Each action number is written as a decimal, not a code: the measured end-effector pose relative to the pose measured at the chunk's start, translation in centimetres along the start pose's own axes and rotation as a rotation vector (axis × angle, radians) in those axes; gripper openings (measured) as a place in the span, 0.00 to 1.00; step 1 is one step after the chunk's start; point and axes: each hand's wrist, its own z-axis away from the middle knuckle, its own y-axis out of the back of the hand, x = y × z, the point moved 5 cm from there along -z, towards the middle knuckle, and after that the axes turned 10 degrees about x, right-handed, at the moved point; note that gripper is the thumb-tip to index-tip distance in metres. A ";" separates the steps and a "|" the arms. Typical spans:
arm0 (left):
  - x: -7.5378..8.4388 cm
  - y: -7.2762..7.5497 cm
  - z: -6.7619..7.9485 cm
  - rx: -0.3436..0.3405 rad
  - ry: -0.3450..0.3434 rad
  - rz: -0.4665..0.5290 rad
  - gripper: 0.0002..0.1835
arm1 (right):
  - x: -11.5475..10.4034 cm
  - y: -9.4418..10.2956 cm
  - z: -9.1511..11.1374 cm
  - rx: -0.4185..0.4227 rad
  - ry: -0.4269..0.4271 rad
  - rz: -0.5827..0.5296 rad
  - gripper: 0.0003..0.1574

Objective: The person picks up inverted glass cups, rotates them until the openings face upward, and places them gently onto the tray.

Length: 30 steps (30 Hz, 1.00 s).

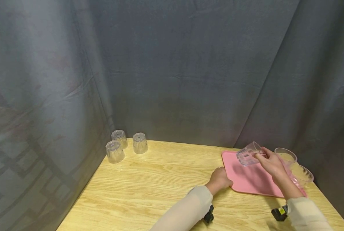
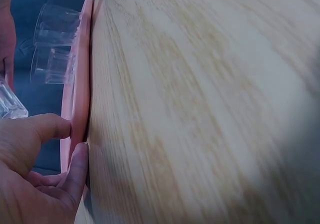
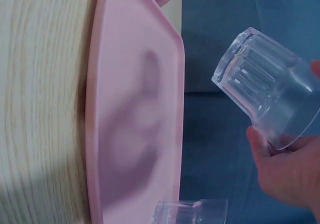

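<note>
Pale left sleeve [image 1: 183, 210] and right sleeve [image 1: 307, 213] come nearest the head camera, both cut off by its bottom edge. Behind everything hangs a grey curtain [image 1: 175, 70], its pattern at left too faint to read. Below it spreads a wood-grain table [image 1: 149, 192], its near edge out of frame. On its right side lies a pink tray [image 1: 239, 175], one end partly covered by the right forearm. The right hand [image 1: 271, 163] grips a tilted clear cup [image 1: 248, 154] near its mouth, above the tray; some of its fingers are hidden. The left hand [image 1: 219, 179] pinches the tray's near left corner between thumb and fingers; the right wrist view catches only its fingertips. Two clear cups, a farther one [image 1: 286, 156] and a nearer one [image 1: 302, 175], stand mouth-up at the tray's right end, their lower parts hard to make out. Three upturned cups [image 1: 140, 143] sit at the table's far left corner, one partly behind another.
</note>
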 end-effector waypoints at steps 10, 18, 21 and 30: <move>0.0 0.1 0.0 -0.022 0.048 -0.039 0.17 | 0.6 0.3 -0.7 -0.002 0.034 0.053 0.58; 0.0 -0.1 -0.1 -0.027 0.060 -0.037 0.18 | 1.0 0.3 -1.2 0.019 0.039 0.082 0.58; 0.0 -0.1 -0.2 -0.025 0.050 -0.042 0.18 | 1.1 0.3 -1.3 0.032 0.062 0.105 0.58; 0.0 0.0 -0.1 -0.032 0.064 -0.012 0.17 | 1.3 0.3 -1.9 0.049 0.076 0.156 0.60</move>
